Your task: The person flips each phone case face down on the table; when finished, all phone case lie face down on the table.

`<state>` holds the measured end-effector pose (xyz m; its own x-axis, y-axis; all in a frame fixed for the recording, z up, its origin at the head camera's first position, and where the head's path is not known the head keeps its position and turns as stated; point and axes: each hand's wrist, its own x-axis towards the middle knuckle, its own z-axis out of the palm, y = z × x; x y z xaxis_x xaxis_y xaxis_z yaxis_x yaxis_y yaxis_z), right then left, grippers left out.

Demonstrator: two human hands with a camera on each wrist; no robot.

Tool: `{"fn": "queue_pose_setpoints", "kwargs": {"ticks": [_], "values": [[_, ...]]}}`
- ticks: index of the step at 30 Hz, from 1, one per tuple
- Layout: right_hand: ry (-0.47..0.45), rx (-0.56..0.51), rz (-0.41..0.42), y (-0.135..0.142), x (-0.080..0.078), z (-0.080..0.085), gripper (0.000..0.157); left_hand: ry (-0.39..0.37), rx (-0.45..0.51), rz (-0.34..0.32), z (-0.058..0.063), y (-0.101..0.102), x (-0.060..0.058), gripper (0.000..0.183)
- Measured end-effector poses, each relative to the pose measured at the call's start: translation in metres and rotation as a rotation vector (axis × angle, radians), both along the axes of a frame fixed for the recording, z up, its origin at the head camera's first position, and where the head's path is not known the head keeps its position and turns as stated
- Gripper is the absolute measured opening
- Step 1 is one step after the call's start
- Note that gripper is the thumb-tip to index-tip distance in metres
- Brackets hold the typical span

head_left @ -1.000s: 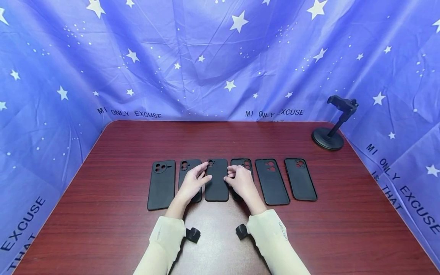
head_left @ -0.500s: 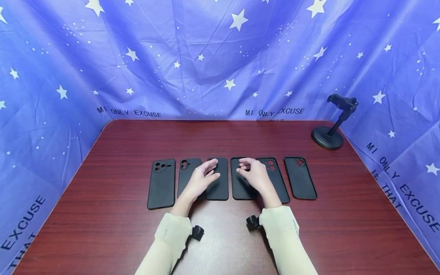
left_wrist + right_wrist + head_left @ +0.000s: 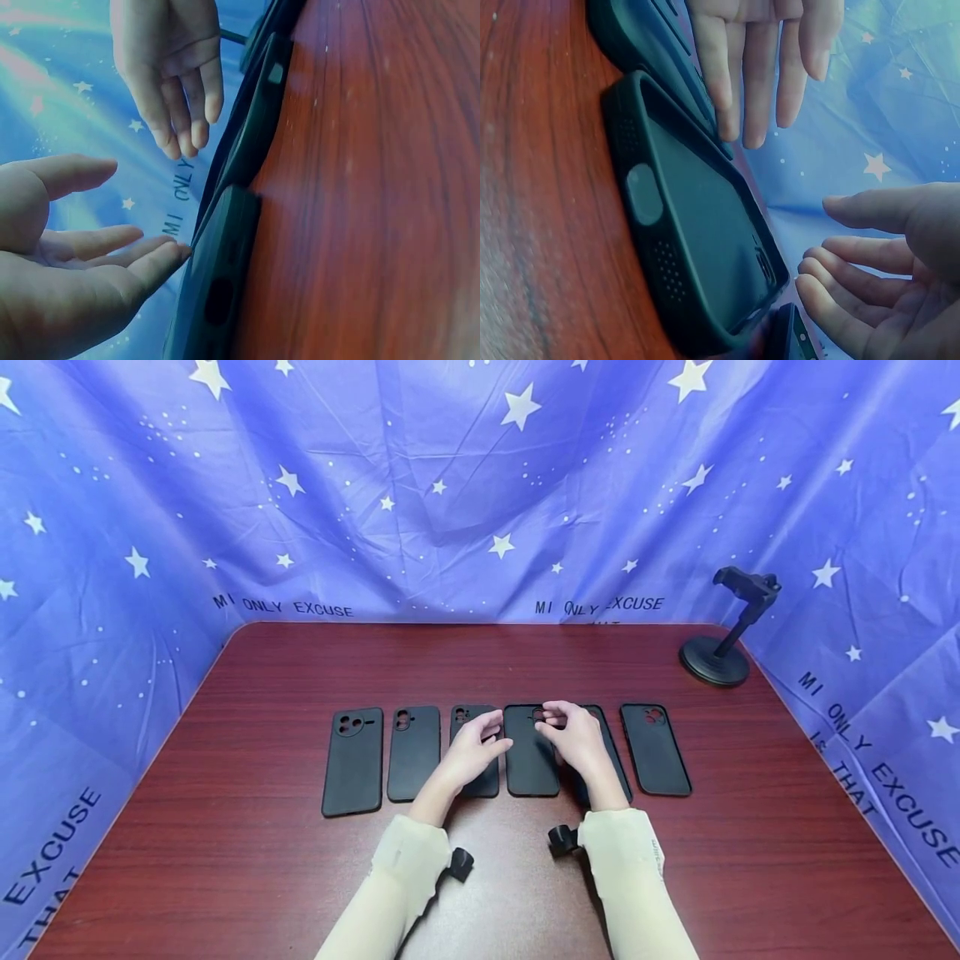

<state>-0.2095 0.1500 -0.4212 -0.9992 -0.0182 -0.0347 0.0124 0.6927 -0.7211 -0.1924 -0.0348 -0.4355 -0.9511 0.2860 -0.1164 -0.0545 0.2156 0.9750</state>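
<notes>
A row of black phone cases lies on the table. My left hand (image 3: 471, 753) hovers over the third case from the left (image 3: 480, 788), fingers loosely bent and thumb apart, holding nothing. The fourth case (image 3: 529, 764) lies hollow side up between my two hands; its raised rim and a port cutout show in the right wrist view (image 3: 705, 217). Over the gap between the fourth and fifth cases (image 3: 622, 781) is my right hand (image 3: 577, 739), its relaxed fingers around nothing. In the left wrist view my left hand (image 3: 82, 277) has its palm facing the right hand (image 3: 176, 67).
Two further cases, the first (image 3: 352, 772) and second (image 3: 414, 756), lie back side up at left. The rightmost case (image 3: 658, 756) is hollow side up. A black phone stand (image 3: 716, 662) stands at the back right corner. Starry blue cloth (image 3: 450, 527) surrounds the reddish table (image 3: 375, 660).
Both hands have moved right along the row, the left from between the second and third cases, the right from the third case's right edge. The second and fourth cases are now less covered.
</notes>
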Motion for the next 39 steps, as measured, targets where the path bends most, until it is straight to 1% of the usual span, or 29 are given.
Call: {"fn": "queue_pose_setpoints", "kwargs": {"ticks": [5,9,12,16,20,26,33,39], "values": [[-0.029,0.014,-0.023,0.004,-0.001,-0.001,0.044,-0.019,-0.011,0.001,0.002,0.007,0.002,0.058],[-0.057,0.034,-0.035,0.005,-0.001,-0.002,0.044,-0.027,-0.034,0.021,0.004,0.013,0.004,0.059],[-0.086,0.038,-0.034,0.005,-0.001,-0.003,0.046,-0.023,-0.076,0.044,0.006,0.017,0.006,0.059],[-0.099,0.043,-0.03,0.006,-0.002,-0.004,0.048,0.006,-0.155,0.069,0.007,0.025,0.008,0.06],[-0.109,0.048,-0.035,0.006,-0.003,-0.004,0.048,0.012,-0.197,0.074,0.008,0.028,0.008,0.063],[-0.127,0.054,-0.033,0.006,-0.002,-0.005,0.048,0.015,-0.253,0.07,0.007,0.026,0.006,0.065],[-0.142,0.051,-0.03,0.004,-0.002,-0.004,0.049,0.024,-0.231,0.073,0.002,0.025,0.006,0.062],[-0.138,0.055,-0.023,0.004,-0.002,-0.005,0.049,0.013,-0.172,0.098,0.0,0.023,0.008,0.057]]}}
